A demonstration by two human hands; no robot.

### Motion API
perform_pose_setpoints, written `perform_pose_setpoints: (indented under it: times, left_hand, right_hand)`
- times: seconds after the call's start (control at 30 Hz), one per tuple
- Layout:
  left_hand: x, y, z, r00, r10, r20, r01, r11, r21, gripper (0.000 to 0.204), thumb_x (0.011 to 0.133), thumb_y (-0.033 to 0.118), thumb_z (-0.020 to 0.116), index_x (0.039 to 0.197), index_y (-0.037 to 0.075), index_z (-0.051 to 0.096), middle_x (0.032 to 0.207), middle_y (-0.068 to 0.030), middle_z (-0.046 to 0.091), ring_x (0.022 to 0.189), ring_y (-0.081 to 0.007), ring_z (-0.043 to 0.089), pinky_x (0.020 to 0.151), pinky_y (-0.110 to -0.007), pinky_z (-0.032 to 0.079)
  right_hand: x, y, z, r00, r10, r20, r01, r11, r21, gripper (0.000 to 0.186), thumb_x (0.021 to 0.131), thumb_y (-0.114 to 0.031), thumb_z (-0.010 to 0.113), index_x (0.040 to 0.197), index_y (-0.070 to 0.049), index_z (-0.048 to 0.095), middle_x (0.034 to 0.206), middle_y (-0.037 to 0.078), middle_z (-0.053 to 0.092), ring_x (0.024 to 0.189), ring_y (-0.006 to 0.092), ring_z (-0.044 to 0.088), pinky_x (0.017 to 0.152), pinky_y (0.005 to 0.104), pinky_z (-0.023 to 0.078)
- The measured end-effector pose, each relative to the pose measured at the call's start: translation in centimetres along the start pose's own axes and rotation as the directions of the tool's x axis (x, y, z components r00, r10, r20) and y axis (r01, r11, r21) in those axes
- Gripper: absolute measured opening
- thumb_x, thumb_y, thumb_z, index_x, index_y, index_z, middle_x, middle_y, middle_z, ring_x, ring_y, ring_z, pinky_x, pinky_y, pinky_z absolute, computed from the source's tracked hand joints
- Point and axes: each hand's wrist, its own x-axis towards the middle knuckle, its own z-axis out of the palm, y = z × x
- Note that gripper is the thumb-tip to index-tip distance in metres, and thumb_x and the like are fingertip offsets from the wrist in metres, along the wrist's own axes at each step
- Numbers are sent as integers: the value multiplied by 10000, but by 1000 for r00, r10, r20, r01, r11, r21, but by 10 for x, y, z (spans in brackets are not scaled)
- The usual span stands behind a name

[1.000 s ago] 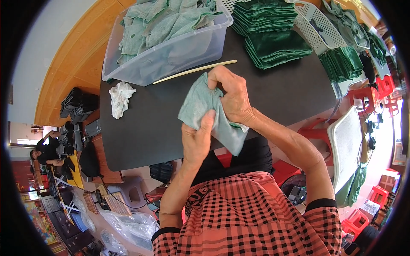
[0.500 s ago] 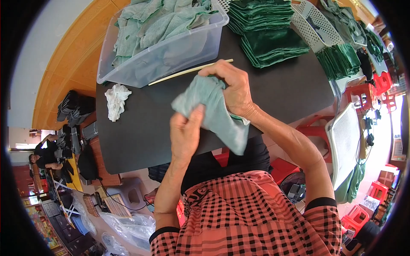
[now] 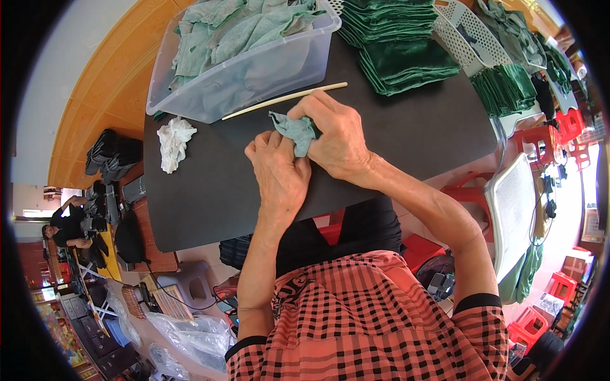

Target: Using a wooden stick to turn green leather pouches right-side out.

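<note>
Between my hands, above the dark table [image 3: 210,203], is a bunched pale green cloth piece [image 3: 295,130]. My left hand [image 3: 279,168] is closed on its lower left side, knuckles up. From the right, my right hand [image 3: 337,136] grips the same cloth, its fingers curled round it. Much of the cloth is hidden inside the hands. Just beyond them lies a thin pale stick [image 3: 286,100]. A clear plastic bin [image 3: 254,89] at the far left is heaped with similar pale green cloth pieces [image 3: 235,38].
Dark green folded fabric stacks [image 3: 406,66] stand at the far right, beside a white perforated basket [image 3: 454,32]. A crumpled white tissue [image 3: 175,145] lies left on the table. Red stools [image 3: 537,143] and a white padded chair back [image 3: 513,213] stand to the right. Another person [image 3: 67,228] is far left.
The cloth, spread out and hanging down half a second ago, is now gathered into a small bunch. My left hand has moved up and closed in towards my right hand.
</note>
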Motion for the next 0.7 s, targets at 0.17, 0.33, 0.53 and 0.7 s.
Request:
perform_pose_setpoints:
  times: [0.17,0.33,0.53,0.7]
  left_hand:
    - [2,-8,-8,998,61,26,-61,998,23,204,678,-17,592,878,-1,626,881,-135,608,944,-350,538,885,-461,362]
    - [1,-10,-10,999,38,12,-39,999,23,186,690,-26,585,870,-4,626,861,-128,596,936,-349,537,887,-465,361]
    - [-2,-12,-10,998,64,-5,-64,998,11,192,707,-10,604,894,15,634,861,-119,592,935,-342,537,887,-465,360]
    - [-2,-18,-13,998,60,29,-60,998,22,181,712,21,613,892,34,628,842,-104,572,930,-339,531,885,-459,357]
  right_hand:
    - [-17,-8,-9,990,93,108,-106,987,118,159,741,19,706,878,-20,636,795,62,594,643,194,568,577,295,448]
    - [-13,-15,-15,963,196,188,-240,937,255,171,711,-6,715,875,-32,674,853,60,649,623,196,582,579,306,466]
    - [-15,-9,-13,834,423,355,-546,726,418,139,766,-2,694,903,-24,683,792,-2,659,635,50,528,575,237,444]
    - [-9,-8,-17,818,286,499,-574,461,677,77,808,-13,665,884,-10,651,754,-19,616,621,34,496,526,205,401]
